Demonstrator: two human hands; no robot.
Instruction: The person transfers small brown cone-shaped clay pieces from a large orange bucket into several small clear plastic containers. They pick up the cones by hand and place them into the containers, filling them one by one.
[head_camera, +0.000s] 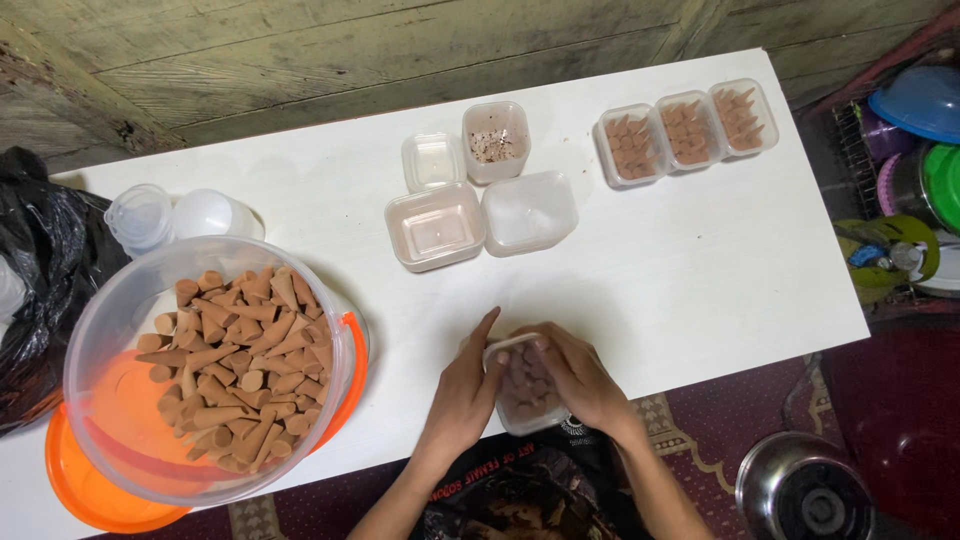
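Note:
Both hands grip a small clear plastic box (522, 390) filled with brown cones at the near edge of the white table (680, 260). My left hand (465, 392) clasps its left side, fingers up along the wall. My right hand (580, 380) covers its right side and top. A large clear tub (100, 330) holding several loose brown cones (240, 365) sits at the left on an orange lid (85, 490).
Three filled small boxes (686, 130) stand in a row at the far right. Empty clear boxes and lids (470, 200) sit mid-table. Two white cups (180, 215) and a black bag (40, 270) lie left. Coloured bowls (920, 150) and a metal pot (810, 490) are right.

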